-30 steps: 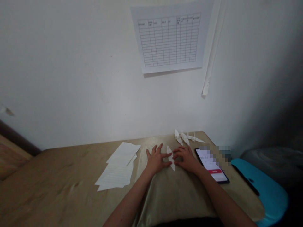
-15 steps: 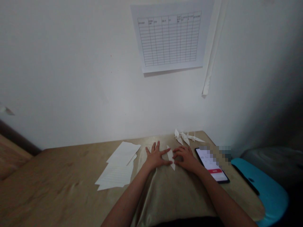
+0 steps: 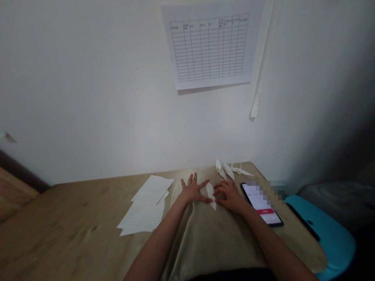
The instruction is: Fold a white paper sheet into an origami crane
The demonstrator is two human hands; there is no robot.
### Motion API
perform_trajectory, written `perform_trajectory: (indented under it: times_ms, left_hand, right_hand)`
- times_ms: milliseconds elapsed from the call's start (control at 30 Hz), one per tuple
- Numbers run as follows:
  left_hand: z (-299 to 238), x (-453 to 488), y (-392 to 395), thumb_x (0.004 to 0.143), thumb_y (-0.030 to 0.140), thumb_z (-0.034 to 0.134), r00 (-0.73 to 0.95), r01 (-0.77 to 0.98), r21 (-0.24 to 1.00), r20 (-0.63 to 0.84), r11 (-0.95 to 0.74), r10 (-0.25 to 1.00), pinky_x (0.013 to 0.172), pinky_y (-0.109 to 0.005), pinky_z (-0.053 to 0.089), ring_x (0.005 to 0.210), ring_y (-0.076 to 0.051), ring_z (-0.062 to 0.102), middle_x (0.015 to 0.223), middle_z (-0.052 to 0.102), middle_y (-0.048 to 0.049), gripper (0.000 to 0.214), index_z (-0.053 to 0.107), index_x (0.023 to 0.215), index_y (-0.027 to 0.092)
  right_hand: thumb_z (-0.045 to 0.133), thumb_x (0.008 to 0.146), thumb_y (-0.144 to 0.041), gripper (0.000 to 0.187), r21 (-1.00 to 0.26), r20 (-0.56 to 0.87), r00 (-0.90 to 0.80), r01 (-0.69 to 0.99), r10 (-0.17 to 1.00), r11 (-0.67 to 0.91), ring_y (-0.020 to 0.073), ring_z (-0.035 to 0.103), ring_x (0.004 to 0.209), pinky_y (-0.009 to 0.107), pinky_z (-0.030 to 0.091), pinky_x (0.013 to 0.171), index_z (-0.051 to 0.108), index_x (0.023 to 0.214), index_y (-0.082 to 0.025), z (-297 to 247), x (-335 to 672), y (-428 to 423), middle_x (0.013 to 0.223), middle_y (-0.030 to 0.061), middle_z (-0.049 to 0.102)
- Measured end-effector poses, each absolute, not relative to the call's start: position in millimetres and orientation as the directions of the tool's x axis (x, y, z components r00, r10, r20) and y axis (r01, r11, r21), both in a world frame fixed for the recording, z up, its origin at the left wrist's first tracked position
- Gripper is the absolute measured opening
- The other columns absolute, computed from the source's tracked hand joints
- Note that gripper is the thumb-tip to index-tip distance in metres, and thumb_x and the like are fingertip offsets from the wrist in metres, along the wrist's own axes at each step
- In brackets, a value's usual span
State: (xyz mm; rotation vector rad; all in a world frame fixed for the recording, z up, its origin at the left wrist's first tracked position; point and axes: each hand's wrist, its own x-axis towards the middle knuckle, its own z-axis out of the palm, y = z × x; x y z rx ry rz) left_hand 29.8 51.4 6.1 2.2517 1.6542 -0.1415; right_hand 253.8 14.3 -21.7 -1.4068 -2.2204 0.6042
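A slim white folded paper [image 3: 210,192], pointed at its near end, lies between my two hands on the brown covered table. Fingers spread wide, my left hand [image 3: 191,192] rests flat, its thumb and forefinger reaching the paper's left edge. My right hand [image 3: 230,195] is curved, with thumb and fingertips drawn in against the right edge of the same piece. Behind the right hand are several finished white paper cranes [image 3: 228,171], close together near the wall.
Loose white paper sheets [image 3: 146,212] lie in a stack to the left. A phone [image 3: 268,216] with a lit screen sits right of my right hand. Beyond the table's right side is a blue stool-like object [image 3: 331,238]. A printed chart [image 3: 211,50] hangs on the wall.
My left forefinger has shifted slightly along the paper's left edge, away from its tip. Otherwise both hands and the folded paper stay nearly where they were.
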Motion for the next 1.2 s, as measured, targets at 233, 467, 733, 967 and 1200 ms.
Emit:
perform_trajectory:
  times_ms: [233,467,733,967,1200]
  left_hand:
    - [-5.2,25.4,45.4,0.064,0.09,0.061,0.362,0.922,0.2,-0.151,-0.33,0.92,0.117,-0.075,-0.005,0.158,-0.039,-0.003,0.173,0.001,-0.0074,0.107,0.026,0.157,0.049]
    - [-16.1,22.9,42.4,0.064,0.083,0.071,0.381,0.897,0.236,0.014,-0.374,0.924,0.118,-0.076,0.001,0.157,-0.039,0.014,0.17,0.023,-0.0089,0.095,0.046,0.148,0.047]
    - [-17.6,23.5,42.3,0.086,0.06,0.069,0.355,0.876,0.315,0.089,-0.364,0.931,0.116,-0.079,0.009,0.153,-0.035,0.026,0.162,0.038,-0.0033,0.04,0.067,0.122,0.044]
    - [-19.3,31.7,43.4,0.085,0.061,0.069,0.295,0.898,0.316,0.083,-0.306,0.952,0.112,-0.083,0.013,0.151,-0.037,0.029,0.161,0.04,-0.0041,0.038,0.069,0.117,0.041]
    - [-6.2,31.4,32.9,0.062,0.078,0.075,0.339,0.911,0.285,-0.104,-0.298,0.935,0.113,-0.083,0.003,0.157,-0.042,0.012,0.17,0.022,-0.0087,0.089,0.053,0.14,0.04]
  right_hand:
    - [0.072,0.08,-0.033,0.021,-0.585,0.14,-0.393,0.708,0.909,0.396,0.0293,0.042,0.138,0.058,0.018,0.119,0.075,0.101,-0.031,-21.4,254.4,14.6,0.134,0.0019,0.064]
    - [0.068,0.084,-0.029,0.034,-0.554,0.158,-0.401,0.721,0.903,0.417,0.0279,0.042,0.138,0.058,0.015,0.121,0.072,0.117,-0.034,-23.2,254.2,14.5,0.136,0.0018,0.063]
    - [0.054,0.093,-0.022,0.034,-0.529,0.194,-0.388,0.732,0.901,0.429,0.0266,0.043,0.139,0.058,0.018,0.121,0.072,0.118,-0.034,-32.4,249.3,18.4,0.142,0.0019,0.061]
    - [0.057,0.091,-0.02,0.031,-0.584,0.215,-0.367,0.695,0.905,0.42,0.0264,0.049,0.134,0.058,0.022,0.119,0.075,0.112,-0.033,-37.4,245.4,20.5,0.134,0.0022,0.068]
    - [0.06,0.087,-0.018,0.03,-0.6,0.216,-0.353,0.688,0.91,0.409,0.0269,0.051,0.133,0.062,0.017,0.12,0.075,0.11,-0.031,-40.3,247.0,22.9,0.132,0.0042,0.069]
